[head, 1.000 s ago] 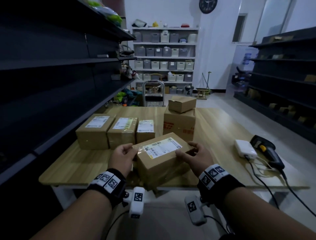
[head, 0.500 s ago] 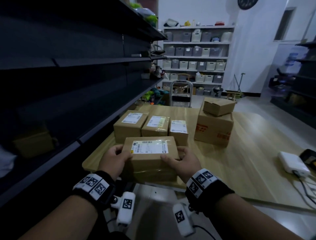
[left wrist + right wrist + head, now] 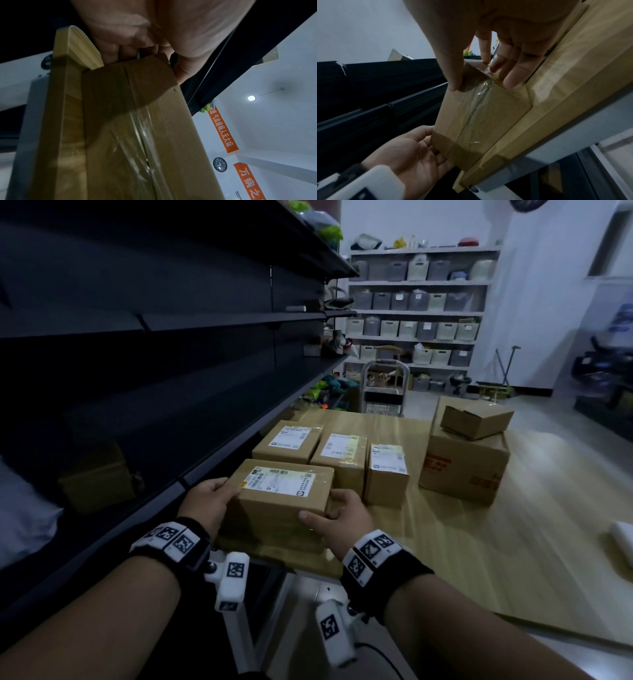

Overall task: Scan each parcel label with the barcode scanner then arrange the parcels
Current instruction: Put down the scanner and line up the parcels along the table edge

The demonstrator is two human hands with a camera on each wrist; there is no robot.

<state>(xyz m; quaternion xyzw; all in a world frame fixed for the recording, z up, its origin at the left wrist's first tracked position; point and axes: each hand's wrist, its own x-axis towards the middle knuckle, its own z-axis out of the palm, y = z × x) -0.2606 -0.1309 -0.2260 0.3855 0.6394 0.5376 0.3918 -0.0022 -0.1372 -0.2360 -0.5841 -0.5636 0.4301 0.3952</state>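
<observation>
While your left hand and right hand clasp the 2 ends of the parcel between them at the table edge, it looks stiff and light, so grip cardboard, since its tape seems slick.

left hand, right hand, fingers curled

my forearms are bare, with no sleeves, and each wrist wears a wide black band topped with a white strip of square black-and-white coded markers. under each band hangs a small white camera block carrying one more coded marker, joined by a little metal ball fitting. a thin dark cable trails from the block under my right wrist.
</observation>
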